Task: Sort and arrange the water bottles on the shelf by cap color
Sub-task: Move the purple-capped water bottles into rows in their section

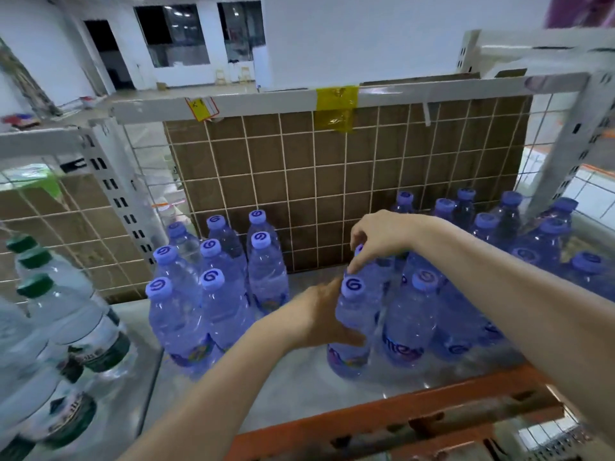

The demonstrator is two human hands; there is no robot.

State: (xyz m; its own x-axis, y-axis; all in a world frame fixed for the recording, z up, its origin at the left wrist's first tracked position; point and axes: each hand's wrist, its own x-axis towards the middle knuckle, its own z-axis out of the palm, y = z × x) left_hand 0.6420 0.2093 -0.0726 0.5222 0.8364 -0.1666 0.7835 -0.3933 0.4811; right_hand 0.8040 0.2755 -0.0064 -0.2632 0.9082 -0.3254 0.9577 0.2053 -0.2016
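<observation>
Blue-tinted water bottles with light purple caps stand on the grey shelf [296, 377]. One group [213, 294] stands at the left, a larger group [519, 247] at the right. My left hand [324, 314] grips the body of a purple-capped bottle [354, 331] at the middle front. My right hand [379, 239] reaches over from the right and pinches the cap of the bottle [376, 271] just behind it; its cap is mostly hidden under my fingers. Clear bottles with green caps [50, 294] stand on the neighbouring shelf at the far left.
A white wire grid with brown cardboard [332, 181] behind it closes the back of the shelf. White slotted posts [116, 194] stand at both sides. An orange beam [382, 417] runs along the front edge. Bare shelf lies between the two purple groups.
</observation>
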